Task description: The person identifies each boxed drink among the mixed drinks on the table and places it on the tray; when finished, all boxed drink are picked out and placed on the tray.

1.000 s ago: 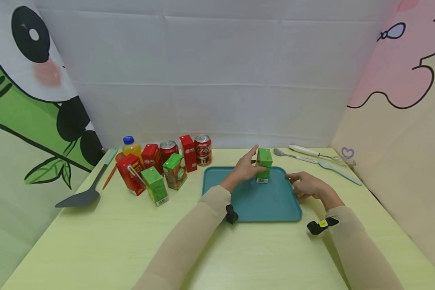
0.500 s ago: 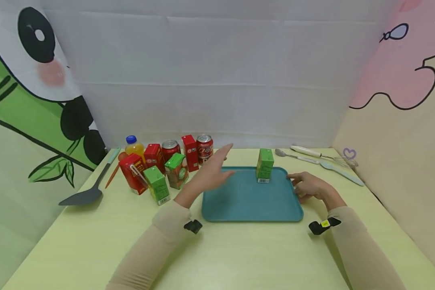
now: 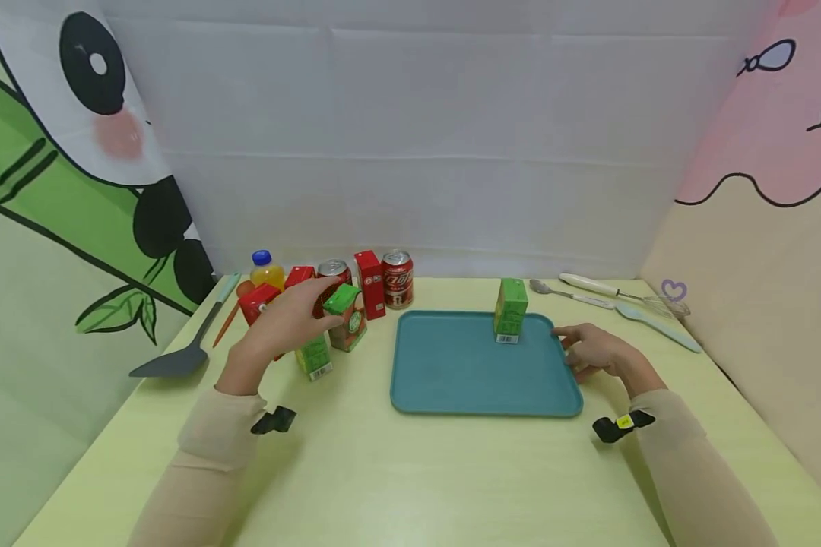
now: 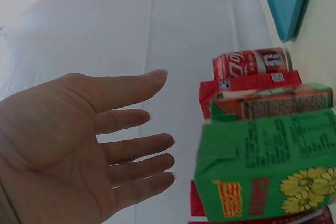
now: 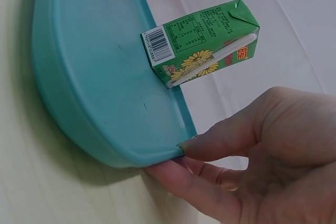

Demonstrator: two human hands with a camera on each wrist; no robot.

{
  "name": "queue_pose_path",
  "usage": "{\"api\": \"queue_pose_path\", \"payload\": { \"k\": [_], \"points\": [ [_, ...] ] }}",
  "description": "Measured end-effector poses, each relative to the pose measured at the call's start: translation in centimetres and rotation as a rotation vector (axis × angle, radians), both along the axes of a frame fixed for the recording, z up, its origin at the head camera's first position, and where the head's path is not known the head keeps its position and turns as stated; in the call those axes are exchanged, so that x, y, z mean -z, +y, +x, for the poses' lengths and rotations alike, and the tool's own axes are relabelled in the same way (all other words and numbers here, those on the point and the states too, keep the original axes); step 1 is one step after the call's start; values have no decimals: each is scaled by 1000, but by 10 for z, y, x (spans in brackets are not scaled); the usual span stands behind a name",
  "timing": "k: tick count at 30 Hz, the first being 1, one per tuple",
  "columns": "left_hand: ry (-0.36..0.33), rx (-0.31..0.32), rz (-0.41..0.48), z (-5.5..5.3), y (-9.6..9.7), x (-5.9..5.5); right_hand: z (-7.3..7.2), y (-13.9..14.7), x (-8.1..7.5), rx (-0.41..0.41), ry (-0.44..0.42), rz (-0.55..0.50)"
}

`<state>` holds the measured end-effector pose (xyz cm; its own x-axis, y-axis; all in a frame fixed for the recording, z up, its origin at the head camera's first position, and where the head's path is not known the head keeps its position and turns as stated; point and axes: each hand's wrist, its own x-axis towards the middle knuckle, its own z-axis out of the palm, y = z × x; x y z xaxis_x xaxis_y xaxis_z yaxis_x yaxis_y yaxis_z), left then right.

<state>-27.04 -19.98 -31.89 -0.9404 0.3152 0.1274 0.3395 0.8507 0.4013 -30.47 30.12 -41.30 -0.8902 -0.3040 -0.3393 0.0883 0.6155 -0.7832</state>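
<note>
In the head view my left hand [image 3: 280, 323] is over the group of drinks at left, near a green-topped juice carton [image 3: 347, 323] and partly covering a green drink carton [image 3: 315, 357]. The left wrist view shows that hand's fingers [image 4: 142, 150] extended and holding nothing, with the green carton's printed side [image 4: 262, 166] close by. At the right edge of a blue-green tray [image 3: 479, 380], my right hand [image 3: 598, 353] pinches the rim between thumb and fingers, as the right wrist view confirms. Another green carton [image 5: 205, 40], with a straw on its side, stands upright on the tray's far right part.
Behind my left hand stand cola cans [image 3: 397, 279], red cartons [image 3: 370, 285] and a blue-capped bottle [image 3: 267, 270]. A grey spatula [image 3: 185, 361] lies far left. Right of the tray lie a whisk [image 3: 591, 285], a spoon [image 3: 568, 295] and a pale green utensil [image 3: 657, 327].
My left hand has moved away from the green carton on the tray, leftward to the drink group. The right hand stays at the tray rim. The head view has shifted slightly.
</note>
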Motion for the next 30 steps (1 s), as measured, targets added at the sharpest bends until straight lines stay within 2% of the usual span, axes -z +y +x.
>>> {"api": "queue_pose_path", "payload": {
  "k": [6, 11, 17, 24, 30],
  "points": [
    [-72, -50, -35, -9, -18, 11, 1, 2, 3, 6, -1, -10],
    [-100, -55, -23, -13, -25, 13, 1, 1, 1, 4, 3, -17],
    [-131, -37, -13, -12, -30, 11, 0, -1, -3, 6, 15, -4],
    [-200, 21, -41, -13, -32, 17, 3, -2, 1, 15, 9, -2],
    [-224, -7, -51, -16, -34, 17, 2, -1, 0, 12, 18, -1]
  ]
}}
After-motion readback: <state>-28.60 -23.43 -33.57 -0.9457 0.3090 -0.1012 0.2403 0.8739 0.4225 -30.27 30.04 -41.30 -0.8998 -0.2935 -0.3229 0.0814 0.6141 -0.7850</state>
